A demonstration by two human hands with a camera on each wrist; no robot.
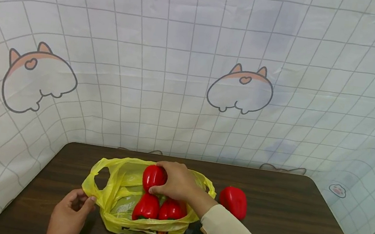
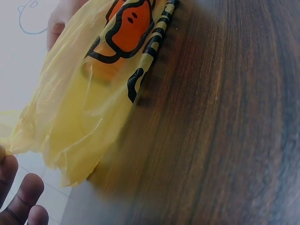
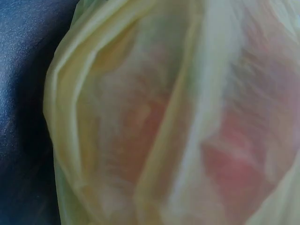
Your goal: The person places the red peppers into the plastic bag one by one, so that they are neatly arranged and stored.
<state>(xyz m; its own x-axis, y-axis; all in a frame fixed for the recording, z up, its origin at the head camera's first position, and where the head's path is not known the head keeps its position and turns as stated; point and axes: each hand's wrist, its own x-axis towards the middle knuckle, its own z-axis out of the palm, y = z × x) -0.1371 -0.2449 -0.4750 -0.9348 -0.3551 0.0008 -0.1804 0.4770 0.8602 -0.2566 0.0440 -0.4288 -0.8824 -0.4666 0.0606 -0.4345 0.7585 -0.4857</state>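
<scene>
A yellow plastic bag [image 1: 112, 218] lies spread on the dark table, its mouth facing up. My left hand [image 1: 69, 214] pinches the bag's left side just below the handle loop. Over the bag, my right hand [image 1: 178, 181] grips a red bell pepper [image 1: 154, 177] with thumb and fingers around it. Two more peppers, one at the front middle [image 1: 146, 207] and one beside it [image 1: 171, 210], sit inside the bag. In the left wrist view the bag's side [image 2: 79, 126] shows an orange and black print. The right wrist view is filled by blurred yellow plastic [image 3: 178, 140] with red behind it.
Another red bell pepper [image 1: 234, 202] lies on the table to the right of the bag. The dark wood table [image 1: 276, 229] ends at a back edge before a white grid-patterned cloth [image 1: 181, 112]. A small black object [image 1: 194, 233] shows beneath the right forearm.
</scene>
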